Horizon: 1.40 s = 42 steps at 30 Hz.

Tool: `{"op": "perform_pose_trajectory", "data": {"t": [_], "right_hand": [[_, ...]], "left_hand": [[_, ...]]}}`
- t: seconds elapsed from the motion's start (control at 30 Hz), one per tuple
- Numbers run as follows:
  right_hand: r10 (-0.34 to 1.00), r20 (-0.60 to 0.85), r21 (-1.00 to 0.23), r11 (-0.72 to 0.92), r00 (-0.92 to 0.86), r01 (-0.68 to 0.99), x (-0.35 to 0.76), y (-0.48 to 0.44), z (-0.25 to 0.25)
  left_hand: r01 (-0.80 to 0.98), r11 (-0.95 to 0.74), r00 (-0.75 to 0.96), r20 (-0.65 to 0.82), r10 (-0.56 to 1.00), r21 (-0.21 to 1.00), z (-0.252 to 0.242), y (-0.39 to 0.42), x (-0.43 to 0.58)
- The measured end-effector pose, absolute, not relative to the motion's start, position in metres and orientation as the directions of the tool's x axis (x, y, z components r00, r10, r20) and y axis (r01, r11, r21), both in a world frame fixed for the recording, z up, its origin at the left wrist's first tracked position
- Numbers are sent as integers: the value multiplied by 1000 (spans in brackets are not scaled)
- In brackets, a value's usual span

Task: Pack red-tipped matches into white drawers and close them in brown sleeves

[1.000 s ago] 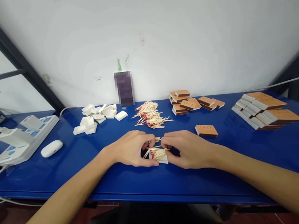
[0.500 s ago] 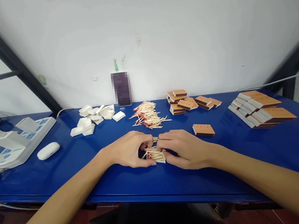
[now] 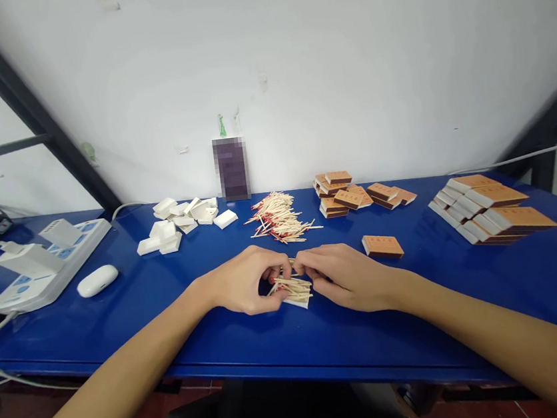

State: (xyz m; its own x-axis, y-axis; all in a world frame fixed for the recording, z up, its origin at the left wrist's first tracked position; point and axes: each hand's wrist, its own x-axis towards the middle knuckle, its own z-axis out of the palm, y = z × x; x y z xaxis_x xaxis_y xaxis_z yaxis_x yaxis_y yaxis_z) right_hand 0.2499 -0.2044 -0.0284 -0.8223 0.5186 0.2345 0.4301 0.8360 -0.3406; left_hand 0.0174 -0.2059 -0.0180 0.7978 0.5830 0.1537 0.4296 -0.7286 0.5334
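A glossy blue tabletop [image 3: 120,321] runs along a plain white wall [image 3: 342,61], with dark metal braces slanting down at both ends.

Between the fingertips of both hands lies a small bundle of thin wooden matches with red heads [image 3: 292,286]. The sticks lie roughly side by side, a few splayed out. They rest on a shallow white cardboard tray [image 3: 301,302] that peeks out just below the fingers.

The left hand [image 3: 246,281] lies palm down, its fingers curled in and pinching the near end of the bundle. The right hand [image 3: 347,275] mirrors it, fingers bent and closed on the other end. The two thumbs almost meet above the sticks. Both forearms reach in from the table's front edge.

Just beyond the fingers sits a loose pile of matches [image 3: 279,214]. Past the right knuckles lies a single flat orange matchbox [image 3: 382,246]. Farther off that way are a heap of orange boxes [image 3: 352,194] and neat rows of stacked boxes [image 3: 494,208]. Out beyond the left hand are scattered white trays [image 3: 179,217], a white oval case [image 3: 97,280] and a white power strip [image 3: 48,262].
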Motion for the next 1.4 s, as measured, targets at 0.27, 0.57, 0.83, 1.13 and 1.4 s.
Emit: {"op": "perform_pose_trajectory", "data": {"t": [0.27,0.57,0.83,1.13,1.4], "right_hand": [[550,227,-407,803,-804,435,247,-203,-33],[604,347,-350,793,-717,498,237,-206,-51],[620,375,-264,784,-689,562,234,-208,-53],[609,413,-277,792,-677,544,233,-207,-52],[722,353,-262,687,-596,677,220,-216,-51]], "left_hand": [[406,-709,797,155,583,576,-25,-205,19],[428,-740,776,208,595,519,-27,-205,20],[393,-765,792,235,564,510,-27,-205,19],[367,-768,800,243,549,526,-25,-204,19],[345,-768,799,260,542,540,-24,-204,20]]}}
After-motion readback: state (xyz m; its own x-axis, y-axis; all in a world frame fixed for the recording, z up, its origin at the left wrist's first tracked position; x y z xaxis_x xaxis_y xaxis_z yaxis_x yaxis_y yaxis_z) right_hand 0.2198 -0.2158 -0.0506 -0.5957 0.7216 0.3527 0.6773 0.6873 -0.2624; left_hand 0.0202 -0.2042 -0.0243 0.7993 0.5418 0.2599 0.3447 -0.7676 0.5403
